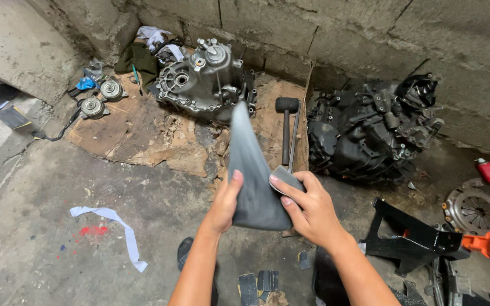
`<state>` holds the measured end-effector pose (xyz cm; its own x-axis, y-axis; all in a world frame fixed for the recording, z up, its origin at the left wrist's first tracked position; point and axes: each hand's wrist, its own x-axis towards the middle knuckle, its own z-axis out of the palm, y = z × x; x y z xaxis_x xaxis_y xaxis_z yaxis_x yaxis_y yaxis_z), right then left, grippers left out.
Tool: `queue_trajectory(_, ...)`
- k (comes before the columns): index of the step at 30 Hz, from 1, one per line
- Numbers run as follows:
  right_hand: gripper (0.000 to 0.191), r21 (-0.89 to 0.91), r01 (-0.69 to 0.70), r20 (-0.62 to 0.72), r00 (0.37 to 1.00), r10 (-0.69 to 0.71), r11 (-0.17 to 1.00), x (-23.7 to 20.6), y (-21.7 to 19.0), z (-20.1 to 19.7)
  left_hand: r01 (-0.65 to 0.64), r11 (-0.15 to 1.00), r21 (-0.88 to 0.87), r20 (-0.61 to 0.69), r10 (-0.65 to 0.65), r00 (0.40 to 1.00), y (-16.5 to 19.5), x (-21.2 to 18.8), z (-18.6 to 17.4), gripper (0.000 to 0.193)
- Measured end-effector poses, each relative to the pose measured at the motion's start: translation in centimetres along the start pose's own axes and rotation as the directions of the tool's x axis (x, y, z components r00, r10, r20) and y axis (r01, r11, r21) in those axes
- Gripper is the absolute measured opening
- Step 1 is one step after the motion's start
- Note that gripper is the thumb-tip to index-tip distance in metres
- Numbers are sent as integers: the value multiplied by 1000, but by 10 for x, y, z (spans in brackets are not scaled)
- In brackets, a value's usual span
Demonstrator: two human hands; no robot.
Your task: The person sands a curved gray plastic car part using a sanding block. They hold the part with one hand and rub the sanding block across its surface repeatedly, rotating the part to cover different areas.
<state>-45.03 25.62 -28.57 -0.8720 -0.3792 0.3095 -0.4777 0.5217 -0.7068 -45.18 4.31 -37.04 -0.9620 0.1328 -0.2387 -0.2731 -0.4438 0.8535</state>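
A long grey rubber strip (249,164) stands up in front of me, narrow at its top and wide at the bottom. My left hand (223,203) pinches its left lower edge with the thumb on the front. My right hand (309,208) grips the right lower edge, where the sheet folds over the fingers. Both hands hold it above a concrete floor (114,226).
A grey gearbox housing (206,79) sits on torn cardboard (143,133) by the block wall. A hammer (286,127) lies beside a black engine block (364,133). A clutch plate (474,211), a red can (488,170), a black bracket (409,238), and a white paper strip (114,226) lie around.
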Motion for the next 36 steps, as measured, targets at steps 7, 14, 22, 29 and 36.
queue_trajectory(7, 36, 101, -96, -172, 979, 112, 990, 7, 8, -7, 53, 928, 368, 309, -176, 935, -3, -19, 17, 73)
queue_trajectory(14, 38, 99, -200, -102, 972, 210, 975, 2, 4, -8, -2, 898, 440, 194, -93, 977, -6, -11, 19, 70)
queue_trajectory(22, 40, 51, -177, 36, 984, 175, 983, -11, -3, 6, -40, 970, 241, -53, 54, 997, -11, 13, 13, 68)
queue_trajectory(29, 37, 93, -139, -164, 975, 153, 986, -10, 15, 2, 7, 914, 405, 212, -102, 972, -10, -3, 28, 68)
queue_trajectory(36, 38, 151, -234, -266, 926, 268, 960, 3, 58, -17, 47, 813, 580, 388, -326, 862, -8, -11, 44, 70)
